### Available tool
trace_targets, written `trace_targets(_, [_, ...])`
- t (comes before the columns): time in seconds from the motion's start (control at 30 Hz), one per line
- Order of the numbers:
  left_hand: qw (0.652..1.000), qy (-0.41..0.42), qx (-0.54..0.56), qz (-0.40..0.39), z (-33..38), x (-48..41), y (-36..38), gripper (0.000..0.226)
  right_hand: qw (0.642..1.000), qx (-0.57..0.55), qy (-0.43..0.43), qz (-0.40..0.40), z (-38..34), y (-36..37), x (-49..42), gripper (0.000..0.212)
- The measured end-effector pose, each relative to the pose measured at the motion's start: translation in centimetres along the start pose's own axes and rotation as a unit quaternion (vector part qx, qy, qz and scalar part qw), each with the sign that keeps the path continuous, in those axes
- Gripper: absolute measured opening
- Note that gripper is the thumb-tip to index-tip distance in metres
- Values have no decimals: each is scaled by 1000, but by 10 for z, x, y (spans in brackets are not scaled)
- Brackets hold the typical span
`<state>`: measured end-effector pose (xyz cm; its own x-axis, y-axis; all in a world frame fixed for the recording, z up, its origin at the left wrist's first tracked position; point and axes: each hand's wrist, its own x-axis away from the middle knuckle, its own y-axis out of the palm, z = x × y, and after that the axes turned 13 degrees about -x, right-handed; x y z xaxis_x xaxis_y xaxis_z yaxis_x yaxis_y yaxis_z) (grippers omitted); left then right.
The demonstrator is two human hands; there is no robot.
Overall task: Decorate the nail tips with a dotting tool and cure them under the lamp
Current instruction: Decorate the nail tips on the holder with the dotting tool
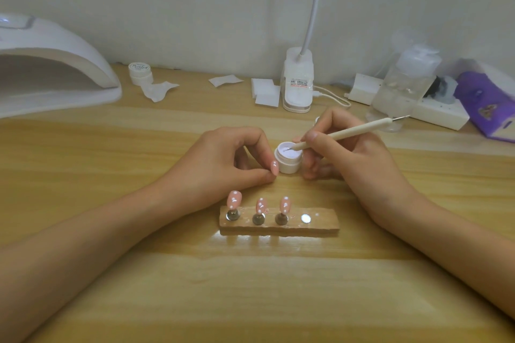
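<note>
The left hand (231,161) pinches a pink nail tip (274,168) just beside the open white pot (289,166) between both hands, where the right hand (342,153) grips the dotting tool (356,131), its point dipped inside.

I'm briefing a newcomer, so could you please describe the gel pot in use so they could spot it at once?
Find the wooden nail stand at centre. Behind it, between the left hand and right hand, sits a small white pot. Unlike the lidded jar beside the curing lamp, it is open, with the dotting tool dipped inside.
</note>
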<state>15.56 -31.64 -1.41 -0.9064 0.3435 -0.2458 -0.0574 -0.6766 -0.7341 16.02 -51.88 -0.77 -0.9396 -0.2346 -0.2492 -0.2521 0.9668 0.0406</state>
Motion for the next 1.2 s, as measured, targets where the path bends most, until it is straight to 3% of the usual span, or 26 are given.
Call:
trace_targets(0.4, [1000,-3,0,1,2,1,0,15,1000,4,-4,-4,1,0,0,22])
trace_targets(0.63, [1000,2,2,-3,2,1,-1,17,996,-34,-68,40,-4,-2,4,19])
trace_targets(1.2, [1000,-1,0,-2,4,1,-2,18,994,-89,-54,45,-9,-4,1,23])
